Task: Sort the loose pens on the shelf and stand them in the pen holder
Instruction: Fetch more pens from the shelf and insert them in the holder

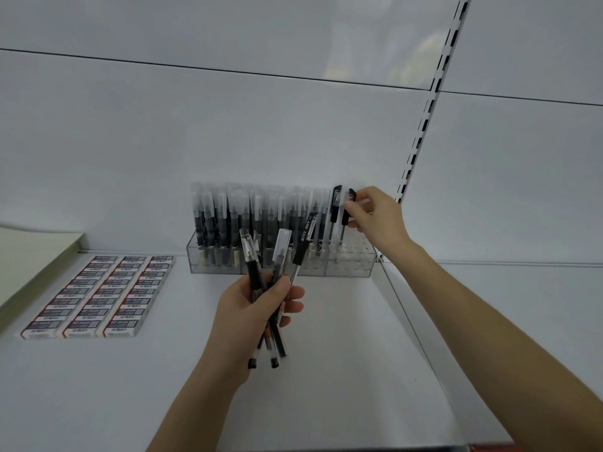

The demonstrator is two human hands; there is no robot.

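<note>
Up at the right end of the pen holder [349,269], the right grip [370,212] pinches one black pen [344,220] standing in it. Lower left, the left grip [257,309] holds a bunch of pens [253,275] (caps up).

One left hand [254,308], one right hand [375,213], one pen holder [346,265], three eraser columns [98,295], one paper stack [32,256], uncounted pens [222,220].

We see through one wide-angle camera worn on the head. It faces forward and somewhat down, toward the back panel [228,125] behind the shelf [342,386]. We stand close: the left hand [257,308] and right hand [378,213] reach in from below, and the pen holder [346,267] at the shelf's back edge sits mid-frame. The slotted upright [421,132] at the right bows with the lens.
</note>
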